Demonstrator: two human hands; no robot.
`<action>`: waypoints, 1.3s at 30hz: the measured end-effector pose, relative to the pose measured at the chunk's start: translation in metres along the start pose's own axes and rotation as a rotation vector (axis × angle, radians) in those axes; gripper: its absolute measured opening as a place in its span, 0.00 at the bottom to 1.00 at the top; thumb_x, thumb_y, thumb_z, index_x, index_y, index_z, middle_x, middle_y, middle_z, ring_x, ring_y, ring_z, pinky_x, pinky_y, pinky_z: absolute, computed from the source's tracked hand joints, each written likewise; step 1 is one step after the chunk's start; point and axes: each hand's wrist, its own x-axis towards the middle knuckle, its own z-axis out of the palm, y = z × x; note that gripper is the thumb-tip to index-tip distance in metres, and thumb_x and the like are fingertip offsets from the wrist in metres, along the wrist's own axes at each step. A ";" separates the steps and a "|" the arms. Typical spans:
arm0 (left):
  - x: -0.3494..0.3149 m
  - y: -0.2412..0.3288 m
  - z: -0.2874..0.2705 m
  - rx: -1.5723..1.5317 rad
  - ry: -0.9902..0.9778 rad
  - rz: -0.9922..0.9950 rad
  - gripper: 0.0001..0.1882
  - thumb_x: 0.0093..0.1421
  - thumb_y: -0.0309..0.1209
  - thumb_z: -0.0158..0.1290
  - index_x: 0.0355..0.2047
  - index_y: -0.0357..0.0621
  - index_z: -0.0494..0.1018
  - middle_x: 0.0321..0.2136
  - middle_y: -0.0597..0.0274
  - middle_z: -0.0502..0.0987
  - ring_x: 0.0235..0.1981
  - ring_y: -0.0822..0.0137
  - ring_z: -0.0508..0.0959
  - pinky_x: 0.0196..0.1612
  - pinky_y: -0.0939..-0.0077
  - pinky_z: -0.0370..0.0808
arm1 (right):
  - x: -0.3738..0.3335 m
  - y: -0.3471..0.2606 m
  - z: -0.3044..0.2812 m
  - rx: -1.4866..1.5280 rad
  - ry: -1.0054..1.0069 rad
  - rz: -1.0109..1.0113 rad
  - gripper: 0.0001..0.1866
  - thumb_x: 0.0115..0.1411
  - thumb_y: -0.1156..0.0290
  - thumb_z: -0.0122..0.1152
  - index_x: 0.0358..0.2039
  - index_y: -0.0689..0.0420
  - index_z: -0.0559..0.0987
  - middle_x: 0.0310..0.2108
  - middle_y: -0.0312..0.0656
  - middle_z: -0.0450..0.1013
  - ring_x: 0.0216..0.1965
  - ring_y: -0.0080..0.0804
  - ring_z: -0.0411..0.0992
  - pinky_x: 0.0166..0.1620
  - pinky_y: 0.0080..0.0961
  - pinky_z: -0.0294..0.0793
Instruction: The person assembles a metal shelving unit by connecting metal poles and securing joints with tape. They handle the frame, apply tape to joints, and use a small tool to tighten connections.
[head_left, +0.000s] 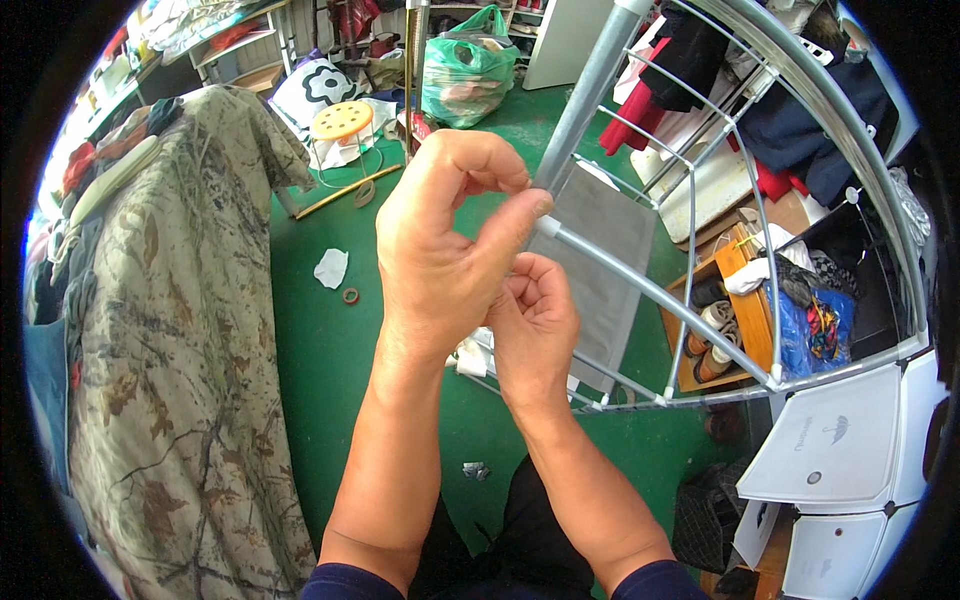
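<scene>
A rack frame of grey metal tubes (585, 95) with white plastic joints stands in front of me, reaching to the right. My left hand (430, 235) is raised, its thumb and forefinger closed at the lower end of the thick tube, beside the corner where a thinner tube (650, 290) branches off. Just below it, my right hand (540, 325) has its fingers curled in. What those fingers hold, if anything, is hidden. A grey flat panel (595, 270) lies beyond the hands, seen behind the tubes.
A camouflage cloth (180, 350) covers a long heap at left. A yellow-topped stool (342, 120) and a green plastic bag (468, 80) stand farther off. White storage boxes (820, 440) are at right, near a wooden drawer (745, 300) with shoes. A tape roll (350, 296) lies on the green floor.
</scene>
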 end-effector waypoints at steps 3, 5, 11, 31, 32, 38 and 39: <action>0.000 -0.002 0.000 0.036 -0.020 0.003 0.20 0.53 0.09 0.61 0.43 0.37 0.70 0.40 0.61 0.74 0.41 0.72 0.76 0.48 0.75 0.77 | 0.001 0.001 -0.001 -0.021 -0.003 -0.010 0.14 0.66 0.73 0.66 0.46 0.62 0.72 0.28 0.37 0.78 0.27 0.18 0.74 0.31 0.17 0.73; 0.001 0.000 0.005 0.034 0.038 0.004 0.18 0.50 0.11 0.63 0.40 0.38 0.72 0.36 0.63 0.75 0.37 0.71 0.78 0.43 0.76 0.77 | 0.001 0.001 -0.001 -0.028 0.001 -0.005 0.14 0.66 0.73 0.66 0.46 0.62 0.72 0.28 0.38 0.78 0.27 0.18 0.74 0.31 0.17 0.73; -0.002 0.002 0.009 -0.083 0.084 -0.093 0.26 0.49 0.12 0.64 0.48 0.39 0.71 0.39 0.63 0.75 0.37 0.71 0.78 0.44 0.75 0.78 | 0.001 -0.001 0.000 0.015 0.002 0.010 0.14 0.65 0.72 0.68 0.45 0.62 0.73 0.28 0.38 0.78 0.27 0.18 0.74 0.31 0.17 0.73; -0.024 -0.008 -0.001 -0.073 -0.020 -0.178 0.36 0.55 0.10 0.56 0.61 0.45 0.58 0.43 0.53 0.75 0.42 0.68 0.77 0.51 0.69 0.77 | 0.007 0.000 -0.002 0.075 -0.024 0.035 0.13 0.64 0.75 0.67 0.44 0.64 0.73 0.26 0.37 0.77 0.28 0.17 0.74 0.31 0.17 0.73; -0.025 -0.007 0.000 -0.068 -0.014 -0.180 0.36 0.55 0.10 0.56 0.61 0.45 0.58 0.43 0.53 0.75 0.42 0.68 0.77 0.51 0.69 0.77 | 0.007 0.001 -0.002 0.084 -0.027 0.031 0.13 0.64 0.75 0.67 0.45 0.64 0.73 0.27 0.38 0.77 0.28 0.17 0.74 0.31 0.18 0.73; -0.027 -0.005 0.003 -0.041 -0.009 -0.199 0.36 0.55 0.10 0.55 0.62 0.44 0.57 0.43 0.54 0.75 0.42 0.68 0.77 0.51 0.68 0.76 | 0.008 0.002 -0.001 0.095 -0.010 0.022 0.12 0.64 0.78 0.65 0.45 0.64 0.72 0.27 0.38 0.78 0.29 0.17 0.75 0.32 0.18 0.74; -0.028 -0.004 0.004 -0.034 -0.009 -0.202 0.36 0.56 0.10 0.55 0.62 0.44 0.57 0.43 0.54 0.75 0.42 0.68 0.77 0.51 0.68 0.76 | 0.008 0.002 -0.002 0.096 -0.011 0.022 0.12 0.64 0.78 0.65 0.45 0.64 0.72 0.27 0.38 0.78 0.29 0.17 0.75 0.32 0.18 0.74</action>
